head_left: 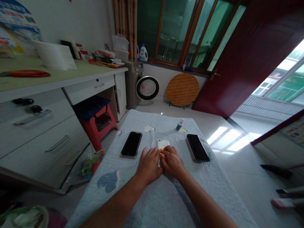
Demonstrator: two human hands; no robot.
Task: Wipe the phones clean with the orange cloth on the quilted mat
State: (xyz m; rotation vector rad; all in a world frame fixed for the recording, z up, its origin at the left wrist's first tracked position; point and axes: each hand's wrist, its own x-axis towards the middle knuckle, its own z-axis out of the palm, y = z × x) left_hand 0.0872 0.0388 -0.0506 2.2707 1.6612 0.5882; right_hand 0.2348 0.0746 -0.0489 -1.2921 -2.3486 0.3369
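Observation:
A white phone (163, 143) lies face down on the cloth-covered table, its lower part mostly hidden by my hands. My left hand (149, 163) rests along its left edge, fingers close together and gripping it. Over the phone, my right hand (171, 160) is closed, with a small orange piece (161, 151) at its fingertips; its kind cannot be made out. A black-screened phone (132, 144) lies to the left, apart from my hands. Another dark phone (198, 148) in a case lies to the right. Behind them stands a small spray bottle (179, 125) with a blue label.
The pale blue cloth (118, 202) covers the table. Left stands a desk (90, 79) with drawers, a red stool (95, 123) beside it. A washing machine (135, 82) with its door open and a round wooden tabletop (182, 89) are farther back.

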